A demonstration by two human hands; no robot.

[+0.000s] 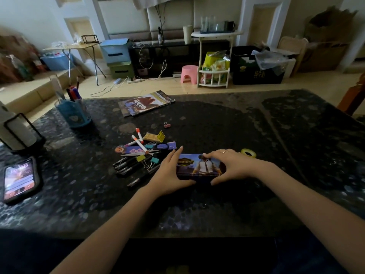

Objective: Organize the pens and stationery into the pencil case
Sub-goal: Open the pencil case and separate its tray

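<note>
Dark speckled table (217, 204), living-room clutter behind. Pencil case (200, 167), printed lid shut, is laid flat near the middle of the table and is gripped at both ends: left hand (169, 175) is wrapped round its left end, fingers along the far edge and thumb on the near side; right hand (231, 165), ring worn, is clasped over its right end in the same way. Tape roll (248, 153) is seen just beyond the right hand. Left of the case a heap is piled: black pens (126, 167), binder clips (147, 161), scissors (138, 153), purple ruler (146, 148), two white markers (139, 140), eraser (153, 137). One pink clip (167, 125) is set apart behind. Further out are placed booklets (145, 103), blue pen holder (76, 113) and phone (19, 179).
</note>
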